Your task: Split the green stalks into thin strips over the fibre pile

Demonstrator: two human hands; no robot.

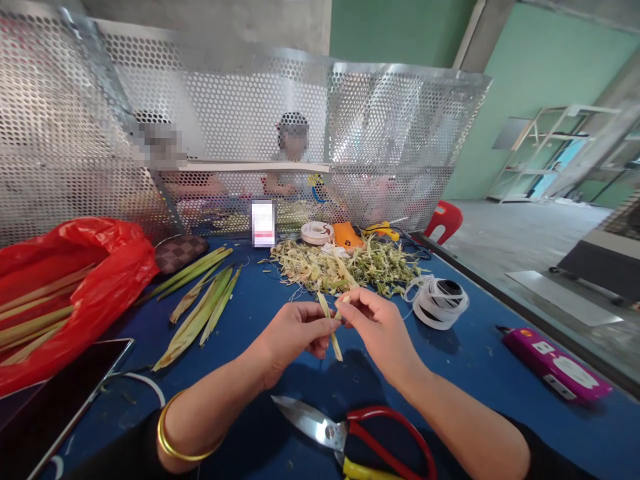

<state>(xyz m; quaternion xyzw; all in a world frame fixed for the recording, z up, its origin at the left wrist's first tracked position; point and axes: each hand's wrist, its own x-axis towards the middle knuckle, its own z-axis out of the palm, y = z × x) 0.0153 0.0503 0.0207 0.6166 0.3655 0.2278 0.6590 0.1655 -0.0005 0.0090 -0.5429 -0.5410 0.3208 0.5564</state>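
Note:
Above the middle of the blue table, my left hand pinches a pale leaf strip that sticks out above and below its fingers. My right hand is closed on the same strip at its folded upper part, fingertips nearly touching those of the left. Just beyond both hands lies a heap of small pale and green knotted leaf pieces. A spool of white string stands to the right of my right hand. Scissors with red and yellow handles lie open near the front edge, below my hands.
Long leaves and a red plastic bag with more leaves are at the left, near a dark tablet. A purple box-like object lies at the right. Behind the heap stands a perforated metal screen, with people beyond it.

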